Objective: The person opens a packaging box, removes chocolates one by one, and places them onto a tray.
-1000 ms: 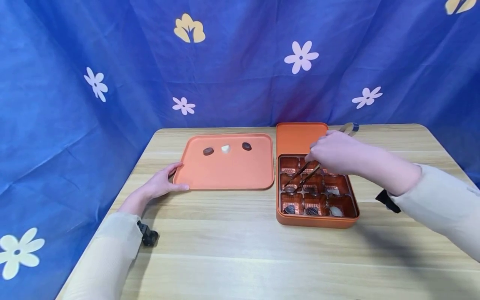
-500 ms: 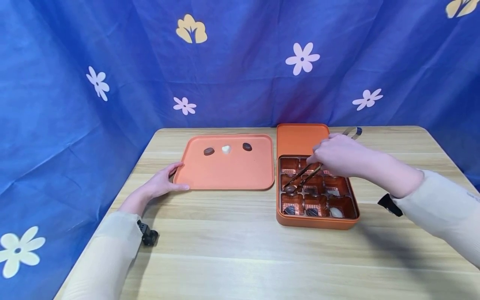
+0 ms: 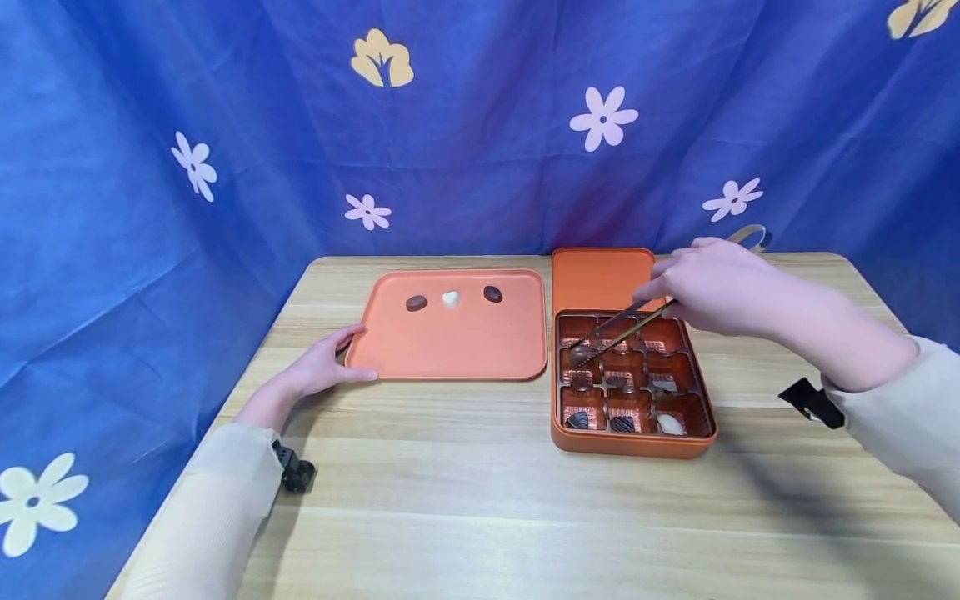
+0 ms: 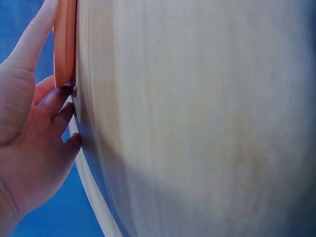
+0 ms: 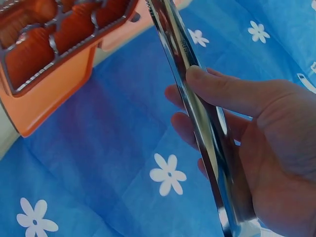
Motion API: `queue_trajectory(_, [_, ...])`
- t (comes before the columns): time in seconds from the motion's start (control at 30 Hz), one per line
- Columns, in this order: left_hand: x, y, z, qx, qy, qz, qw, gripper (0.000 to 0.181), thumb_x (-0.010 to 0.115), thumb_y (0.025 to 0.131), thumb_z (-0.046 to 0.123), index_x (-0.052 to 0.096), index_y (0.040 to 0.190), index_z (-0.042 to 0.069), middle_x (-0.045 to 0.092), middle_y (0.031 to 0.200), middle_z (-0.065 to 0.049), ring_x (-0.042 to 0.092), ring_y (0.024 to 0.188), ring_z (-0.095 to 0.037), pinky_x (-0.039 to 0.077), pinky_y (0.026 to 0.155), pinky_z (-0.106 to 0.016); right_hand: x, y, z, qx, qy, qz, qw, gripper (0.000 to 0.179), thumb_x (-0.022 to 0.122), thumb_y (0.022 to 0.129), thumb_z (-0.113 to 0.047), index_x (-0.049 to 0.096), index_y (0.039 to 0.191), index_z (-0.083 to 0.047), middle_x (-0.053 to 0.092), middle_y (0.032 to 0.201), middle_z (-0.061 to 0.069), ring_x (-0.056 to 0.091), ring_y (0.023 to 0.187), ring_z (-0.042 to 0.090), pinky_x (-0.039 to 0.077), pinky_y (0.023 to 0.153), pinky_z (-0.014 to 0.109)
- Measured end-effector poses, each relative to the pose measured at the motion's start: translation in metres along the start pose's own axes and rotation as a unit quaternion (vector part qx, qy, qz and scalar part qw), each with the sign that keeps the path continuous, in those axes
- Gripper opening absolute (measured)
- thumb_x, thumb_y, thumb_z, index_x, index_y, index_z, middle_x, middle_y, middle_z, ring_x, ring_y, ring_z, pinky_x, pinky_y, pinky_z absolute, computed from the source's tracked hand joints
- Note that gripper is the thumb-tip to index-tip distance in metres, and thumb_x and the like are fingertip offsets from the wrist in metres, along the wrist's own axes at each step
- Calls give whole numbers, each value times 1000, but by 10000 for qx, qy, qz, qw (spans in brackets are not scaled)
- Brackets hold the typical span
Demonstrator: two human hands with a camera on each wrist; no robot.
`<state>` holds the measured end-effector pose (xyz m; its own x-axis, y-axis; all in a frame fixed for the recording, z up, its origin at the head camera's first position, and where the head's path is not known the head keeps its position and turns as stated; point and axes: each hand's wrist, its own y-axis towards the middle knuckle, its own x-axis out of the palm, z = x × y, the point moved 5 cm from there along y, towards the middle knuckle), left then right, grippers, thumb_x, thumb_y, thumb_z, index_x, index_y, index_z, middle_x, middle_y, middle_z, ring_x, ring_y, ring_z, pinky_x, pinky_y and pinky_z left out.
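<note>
My right hand (image 3: pixel 716 283) grips metal tongs (image 5: pixel 200 118), with the thumb on one side and fingers on the other. A brown chocolate (image 3: pixel 581 356) sits between the tong tips, raised above the middle-left compartment of the orange box (image 3: pixel 633 443). In the box's front row lie two dark striped chocolates (image 3: pixel 623 423) and a white one (image 3: pixel 670 424). My left hand (image 3: pixel 324 364) holds the front left corner of the pink-orange tray (image 3: pixel 450 350); its thumb lies along the rim in the left wrist view. On the tray are two brown chocolates (image 3: pixel 416 303) and a white one (image 3: pixel 451 299).
The box's orange lid (image 3: pixel 600 277) lies behind the box. Wood-grain table (image 3: pixel 450 483) stretches in front of tray and box. A blue curtain (image 3: pixel 480 150) with flowers hangs behind the table.
My right hand has moved up and to the right with the tongs. The brown chocolate between the tips has risen from its compartment. My left hand has stayed on the tray.
</note>
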<state>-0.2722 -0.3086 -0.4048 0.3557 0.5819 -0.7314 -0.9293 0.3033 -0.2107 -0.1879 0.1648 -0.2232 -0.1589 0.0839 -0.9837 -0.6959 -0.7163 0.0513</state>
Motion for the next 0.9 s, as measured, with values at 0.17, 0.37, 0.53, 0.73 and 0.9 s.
queue_trajectory(0.17, [-1, 0, 0, 18, 4, 34, 10000, 101, 82, 79, 36, 23, 152, -1, 19, 155, -29, 16, 142, -44, 19, 112, -57, -8, 8, 1, 86, 71, 113, 9999, 34, 80, 78, -10, 75, 110, -18, 71, 102, 5, 66, 91, 29, 49, 77, 47])
queue_trajectory(0.37, [0, -1, 1, 58, 34, 35, 10000, 101, 82, 79, 35, 23, 152, -2, 19, 155, -29, 16, 142, -44, 19, 112, -57, -5, 37, -4, 157, 287, 109, 9994, 34, 76, 83, -11, 73, 117, -14, 69, 110, 13, 63, 102, 33, 47, 85, 50])
queue_trajectory(0.53, [-1, -1, 0, 61, 7, 43, 10000, 101, 82, 79, 35, 23, 151, -2, 20, 154, -30, 17, 142, -44, 19, 112, -57, 5, 76, -11, -8, 283, 260, 9993, 35, 75, 85, -14, 71, 119, -16, 69, 100, 6, 64, 89, 29, 48, 76, 45])
queue_trajectory(0.73, [-1, -1, -2, 63, 13, 50, 10000, 101, 82, 79, 36, 23, 152, -2, 20, 154, -30, 17, 142, -45, 19, 112, -58, 24, 124, -17, 97, 580, 128, 9982, 36, 72, 89, -16, 69, 124, -21, 69, 103, 4, 65, 93, 28, 49, 79, 46])
queue_trajectory(0.9, [0, 0, -1, 49, 33, 28, 10000, 101, 82, 79, 36, 23, 152, -2, 19, 154, -30, 16, 142, -45, 19, 112, -58, 40, 155, -25, 195, 724, 40, 9972, 35, 69, 91, -16, 69, 125, -24, 69, 103, 3, 65, 93, 25, 49, 77, 44])
